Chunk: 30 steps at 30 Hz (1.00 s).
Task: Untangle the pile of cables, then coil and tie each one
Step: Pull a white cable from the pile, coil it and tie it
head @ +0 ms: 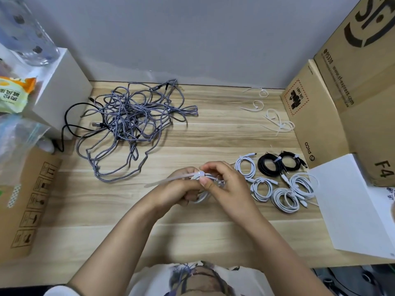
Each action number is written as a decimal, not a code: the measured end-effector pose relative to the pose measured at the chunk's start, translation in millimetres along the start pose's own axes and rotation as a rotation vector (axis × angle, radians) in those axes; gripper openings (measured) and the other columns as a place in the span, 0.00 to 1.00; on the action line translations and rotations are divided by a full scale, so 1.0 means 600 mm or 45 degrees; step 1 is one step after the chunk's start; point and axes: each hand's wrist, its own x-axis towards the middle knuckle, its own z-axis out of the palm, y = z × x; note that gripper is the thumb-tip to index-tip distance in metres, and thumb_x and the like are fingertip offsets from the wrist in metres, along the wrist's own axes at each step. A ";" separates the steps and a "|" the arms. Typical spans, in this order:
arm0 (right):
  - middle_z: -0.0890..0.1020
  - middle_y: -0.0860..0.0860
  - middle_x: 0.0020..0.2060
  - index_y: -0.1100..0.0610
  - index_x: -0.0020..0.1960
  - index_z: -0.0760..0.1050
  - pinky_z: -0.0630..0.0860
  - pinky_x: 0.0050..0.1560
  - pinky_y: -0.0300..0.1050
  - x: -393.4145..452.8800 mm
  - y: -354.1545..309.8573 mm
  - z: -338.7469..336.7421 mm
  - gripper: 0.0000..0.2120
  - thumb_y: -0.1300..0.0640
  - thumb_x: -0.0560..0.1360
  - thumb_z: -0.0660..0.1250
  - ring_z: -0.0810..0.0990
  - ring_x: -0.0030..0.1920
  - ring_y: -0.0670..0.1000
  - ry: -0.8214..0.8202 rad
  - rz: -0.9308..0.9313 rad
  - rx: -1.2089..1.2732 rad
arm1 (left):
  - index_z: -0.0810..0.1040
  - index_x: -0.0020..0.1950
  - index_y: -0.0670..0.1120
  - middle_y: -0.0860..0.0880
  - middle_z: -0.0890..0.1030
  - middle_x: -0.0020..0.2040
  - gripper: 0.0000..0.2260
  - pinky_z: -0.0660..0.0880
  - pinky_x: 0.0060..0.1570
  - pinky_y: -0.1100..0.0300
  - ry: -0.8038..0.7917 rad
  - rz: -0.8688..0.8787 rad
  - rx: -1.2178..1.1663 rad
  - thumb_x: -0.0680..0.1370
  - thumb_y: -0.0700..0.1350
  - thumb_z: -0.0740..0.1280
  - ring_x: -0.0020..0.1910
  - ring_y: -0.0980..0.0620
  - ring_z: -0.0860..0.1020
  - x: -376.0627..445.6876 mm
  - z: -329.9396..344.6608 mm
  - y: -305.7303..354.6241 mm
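A tangled pile of grey braided cables (132,122) lies at the back left of the wooden table, with a black cable (70,124) looping out of its left side. In front of me my left hand (181,189) grips a coiled white cable (202,196). My right hand (224,182) pinches the head of a white zip tie (168,180) wrapped round that coil; the tie's tail sticks out to the left. Several tied coils lie at the right: white ones (284,196) and two black ones (277,164).
Loose white zip ties (275,120) lie at the back right. Cardboard boxes (342,103) wall the right side, with a white sheet (352,199) below them. A white box (62,92), snack bags and another carton (27,199) crowd the left edge.
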 end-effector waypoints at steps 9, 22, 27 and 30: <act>0.77 0.47 0.34 0.46 0.42 0.74 0.72 0.42 0.46 0.051 0.065 -0.001 0.07 0.58 0.75 0.68 0.75 0.38 0.50 -0.083 0.328 0.121 | 0.71 0.43 0.43 0.48 0.70 0.32 0.08 0.57 0.20 0.68 0.225 0.084 -0.544 0.79 0.33 0.57 0.25 0.57 0.69 0.024 -0.011 0.017; 0.80 0.57 0.53 0.55 0.54 0.75 0.67 0.46 0.46 0.188 0.176 -0.038 0.11 0.50 0.79 0.59 0.76 0.55 0.59 -0.138 0.625 -0.564 | 0.75 0.49 0.50 0.56 0.78 0.36 0.06 0.66 0.33 0.65 0.367 -0.145 -0.365 0.80 0.43 0.59 0.32 0.61 0.74 0.157 0.010 0.035; 0.79 0.60 0.55 0.58 0.57 0.73 0.64 0.43 0.47 0.188 0.189 -0.052 0.15 0.49 0.80 0.56 0.75 0.56 0.62 -0.197 0.588 -0.886 | 0.76 0.43 0.49 0.58 0.80 0.32 0.09 0.67 0.39 0.63 0.357 -0.207 -0.400 0.80 0.43 0.59 0.39 0.58 0.73 0.176 0.024 0.031; 0.78 0.61 0.55 0.58 0.57 0.72 0.64 0.43 0.46 0.186 0.187 -0.055 0.15 0.49 0.81 0.55 0.75 0.56 0.62 -0.243 0.599 -0.993 | 0.76 0.46 0.50 0.56 0.80 0.41 0.08 0.68 0.42 0.61 0.327 -0.229 -0.390 0.81 0.47 0.59 0.44 0.58 0.75 0.179 0.026 0.025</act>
